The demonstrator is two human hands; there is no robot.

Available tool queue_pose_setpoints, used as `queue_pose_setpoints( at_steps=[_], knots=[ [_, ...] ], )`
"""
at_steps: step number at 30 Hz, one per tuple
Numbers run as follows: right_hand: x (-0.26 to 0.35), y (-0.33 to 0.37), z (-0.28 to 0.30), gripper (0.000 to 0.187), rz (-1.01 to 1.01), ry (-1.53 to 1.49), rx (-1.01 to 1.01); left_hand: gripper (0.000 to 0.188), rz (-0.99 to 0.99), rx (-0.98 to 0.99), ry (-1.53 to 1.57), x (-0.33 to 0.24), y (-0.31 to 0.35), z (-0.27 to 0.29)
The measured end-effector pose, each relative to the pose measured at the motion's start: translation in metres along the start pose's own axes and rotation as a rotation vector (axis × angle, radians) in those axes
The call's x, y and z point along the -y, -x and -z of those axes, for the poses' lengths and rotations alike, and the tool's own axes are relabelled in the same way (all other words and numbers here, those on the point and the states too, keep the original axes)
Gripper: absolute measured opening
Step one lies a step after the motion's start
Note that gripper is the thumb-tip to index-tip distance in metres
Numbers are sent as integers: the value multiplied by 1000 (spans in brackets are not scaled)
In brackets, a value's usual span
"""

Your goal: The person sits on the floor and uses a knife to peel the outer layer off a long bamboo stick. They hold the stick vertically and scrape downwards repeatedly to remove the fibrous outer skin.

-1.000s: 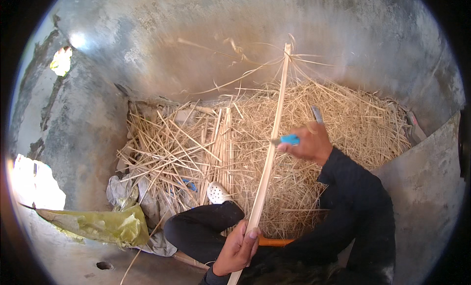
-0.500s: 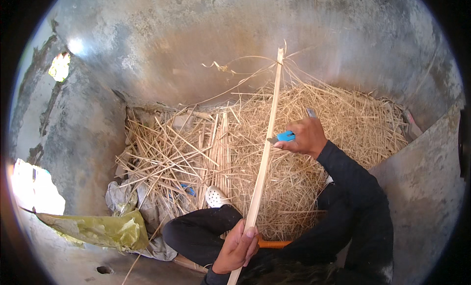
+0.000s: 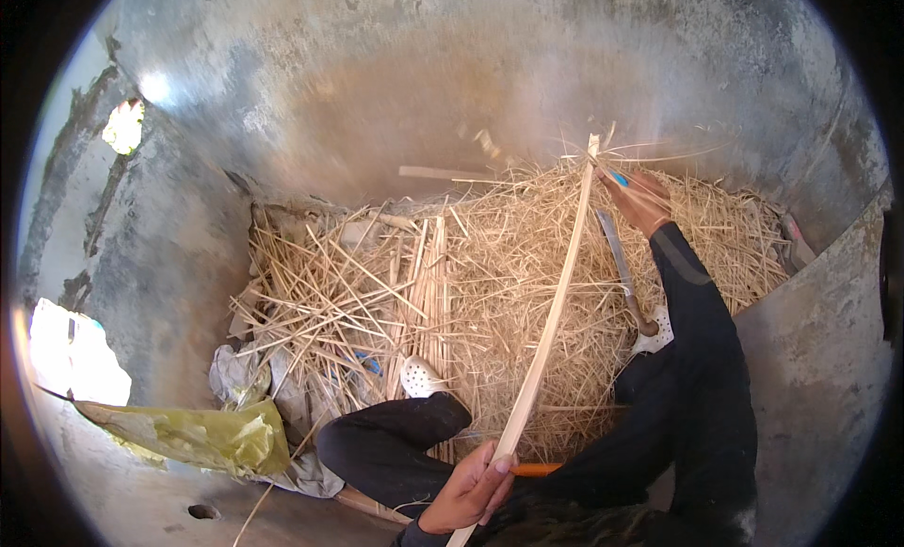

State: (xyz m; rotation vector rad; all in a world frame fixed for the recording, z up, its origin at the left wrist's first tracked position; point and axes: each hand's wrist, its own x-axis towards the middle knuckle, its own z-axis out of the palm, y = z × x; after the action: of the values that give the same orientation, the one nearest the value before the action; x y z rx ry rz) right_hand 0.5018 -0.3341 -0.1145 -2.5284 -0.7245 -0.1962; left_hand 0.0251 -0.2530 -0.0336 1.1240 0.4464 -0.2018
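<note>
A long pale bamboo-like strip (image 3: 551, 335) slants from low near my body up to the far right. My left hand (image 3: 471, 489) is closed round its near part. At the strip's far end my right hand (image 3: 644, 201) grips a blue utility knife (image 3: 619, 179), mostly hidden by the fingers and smeared by motion. Thin curled shavings hang from that end, around the right hand. Whether the blade touches the strip cannot be made out. Under my right forearm, a large knife (image 3: 614, 246) with a brown handle lies on the shavings.
A thick heap of shavings (image 3: 716, 250) fills the middle and right. Loose sticks (image 3: 320, 283) and a row of strips (image 3: 435, 293) lie left. White perforated shoes (image 3: 421, 378) show on my feet. A yellow-green plastic sheet (image 3: 202, 434) is at lower left. Grey walls (image 3: 405, 67) enclose everything.
My right hand with the utility knife has moved away from me to the strip's far end, which has swung right. Loose bits now fly near the wall. The large knife is more visible.
</note>
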Motion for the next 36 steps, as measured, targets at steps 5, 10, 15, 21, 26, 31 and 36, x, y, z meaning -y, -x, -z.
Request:
queue_pose_setpoints(
  at_steps=[5,10,15,21,26,31,36],
  knots=[
    [48,41,17,83,28,-201,150,36,-25,-106,37,-1,1,4],
    [117,135,32,70,557,-294,255,43,-115,-34,154,-18,-16,17],
    [116,120,29,76,556,-161,172,30,-76,20,261,-21,-19,14],
    [128,135,16,79,668,-240,158,20,-40,92,530,-16,-22,11],
    [93,84,15,79,484,-150,124,20,-17,152,533,-14,-18,10],
    [128,141,11,71,694,-159,236,20,-19,121,584,-14,-19,15],
    [110,103,11,79,568,-188,76,19,8,109,556,-17,-19,11]
  ],
)
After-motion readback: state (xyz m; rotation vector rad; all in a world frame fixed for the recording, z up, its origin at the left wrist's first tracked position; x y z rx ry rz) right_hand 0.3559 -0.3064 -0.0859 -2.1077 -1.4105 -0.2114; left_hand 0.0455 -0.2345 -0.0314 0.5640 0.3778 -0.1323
